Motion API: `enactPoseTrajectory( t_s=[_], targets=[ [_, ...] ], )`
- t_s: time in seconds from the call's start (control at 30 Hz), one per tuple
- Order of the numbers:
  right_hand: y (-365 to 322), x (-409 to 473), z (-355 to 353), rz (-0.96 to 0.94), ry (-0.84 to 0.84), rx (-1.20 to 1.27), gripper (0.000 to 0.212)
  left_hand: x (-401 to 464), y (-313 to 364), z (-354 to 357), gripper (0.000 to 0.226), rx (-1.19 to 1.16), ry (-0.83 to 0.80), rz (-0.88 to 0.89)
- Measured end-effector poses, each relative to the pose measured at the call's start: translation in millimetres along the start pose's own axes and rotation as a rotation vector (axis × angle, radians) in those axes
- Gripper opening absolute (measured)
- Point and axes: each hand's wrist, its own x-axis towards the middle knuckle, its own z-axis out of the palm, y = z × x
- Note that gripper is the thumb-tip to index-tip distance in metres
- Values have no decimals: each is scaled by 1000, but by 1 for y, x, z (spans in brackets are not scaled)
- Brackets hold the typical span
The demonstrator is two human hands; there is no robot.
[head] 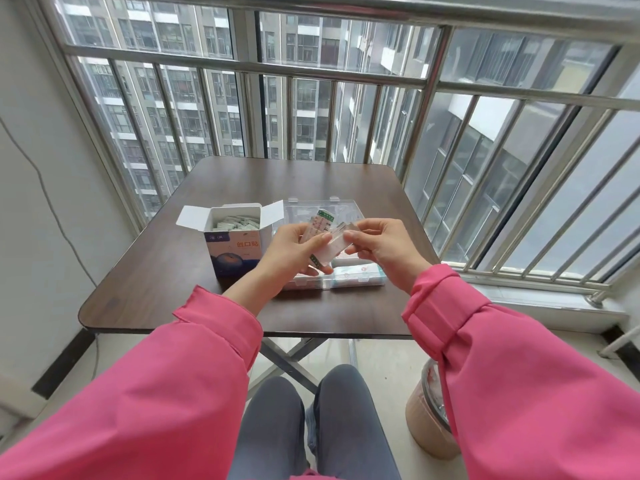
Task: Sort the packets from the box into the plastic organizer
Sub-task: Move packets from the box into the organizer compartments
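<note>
An open white and blue cardboard box (231, 244) stands left of centre on the table, with several packets inside. Behind and under my hands lies the clear plastic organizer (358, 277), lid open, with some white packets in its near compartments. My left hand (294, 251) grips a small stack of packets (320, 226) above the organizer. My right hand (381, 245) pinches the top end of one white packet (334, 245) from that stack. Part of the organizer is hidden by my hands.
The dark brown folding table (145, 289) stands against a metal window railing (450, 140). A pinkish waste bin (427, 420) sits on the floor at the right, beside my knees. A cable hangs on the left wall.
</note>
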Motion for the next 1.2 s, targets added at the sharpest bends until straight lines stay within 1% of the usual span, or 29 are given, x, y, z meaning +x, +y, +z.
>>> enactPoseTrajectory(
  t_s=[0.1, 0.17, 0.23, 0.37, 0.43, 0.47, 0.53, 0.6, 0.67, 0.7, 0.87, 1.03, 1.13, 1.2],
  targets=[
    [1, 1, -4, 16, 12, 13, 8, 4, -2, -2, 13, 85, 16, -3],
    [3, 1, -7, 20, 17, 9, 8, 7, -3, -3, 12, 118, 25, 1],
    [4, 4, -12, 9, 65, 24, 11, 10, -5, -3, 7, 119, 58, 6],
    [8, 17, -27, 21, 149, 161, 15, 16, -9, -6, 4, 106, 137, 13],
    [11, 26, -35, 41, 171, 137, 20, 18, -11, -7, 5, 99, 156, 7],
    [13, 30, -36, 38, 167, 89, 17, 20, -11, -7, 7, 92, 166, 4],
    [16, 34, -39, 29, 125, -96, 5, 22, -11, -6, 9, 83, 175, 1],
    [20, 42, -42, 35, 68, -332, 19, 24, -12, -4, 9, 82, 169, 0],
    [21, 48, -42, 19, 13, -608, 18, 27, -13, -4, 10, 85, 162, -3],
    [21, 51, -42, 3, -4, -697, 17, 28, -14, -4, 10, 90, 158, -6],
    [23, 57, -33, -60, -78, -787, 14, 34, -17, -6, 12, 94, 141, -7],
    [27, 64, -22, -128, -120, -950, 11, 38, -19, -8, 10, 101, 140, -14],
    [32, 65, -19, -163, -124, -1071, 12, 38, -17, -6, 12, 93, 139, -19],
    [31, 64, -17, -206, -67, -1059, 12, 38, -17, -5, 13, 81, 133, -12]
  ],
)
